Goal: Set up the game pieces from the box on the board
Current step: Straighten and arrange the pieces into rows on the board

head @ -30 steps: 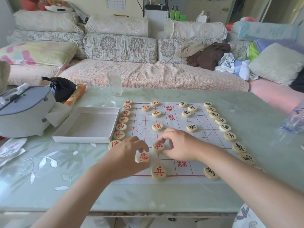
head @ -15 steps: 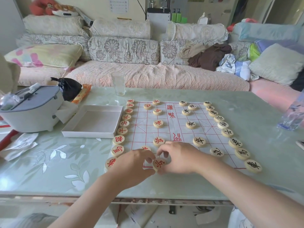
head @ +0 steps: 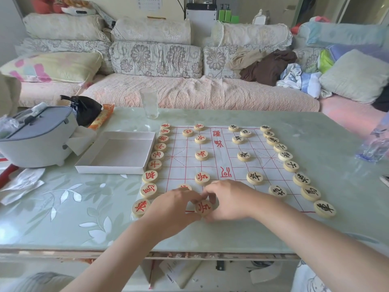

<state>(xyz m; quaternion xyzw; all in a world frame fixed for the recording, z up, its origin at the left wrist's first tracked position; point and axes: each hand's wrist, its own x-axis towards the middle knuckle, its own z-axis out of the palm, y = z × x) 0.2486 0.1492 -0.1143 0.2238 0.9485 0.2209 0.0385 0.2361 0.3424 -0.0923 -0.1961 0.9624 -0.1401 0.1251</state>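
Observation:
A white paper board [head: 219, 163] with red grid lines lies on the table. Round wooden pieces with red characters line its left edge, among them one at the near left corner [head: 140, 207]; black-character pieces line the right edge, ending at the near right corner [head: 324, 208]. Several more stand inside the grid. At the near edge, my left hand [head: 174, 207] and my right hand [head: 229, 200] both pinch one red-character piece [head: 203, 208] resting on the board. Another red piece [head: 184, 187] is half hidden behind my left hand. The white box [head: 117, 152] sits left of the board with nothing in it.
A grey appliance [head: 35, 138] with a black bag and an orange packet behind it stands at the far left. A drinking glass [head: 149, 102] stands beyond the board. A plastic bottle [head: 376, 142] sits at the right edge. Crumpled paper [head: 21, 184] lies near left. A sofa runs behind.
My right hand left the red piece further up the board and came to the near edge; both hands now hold the near red piece there. The view shifted, so the board sits lower.

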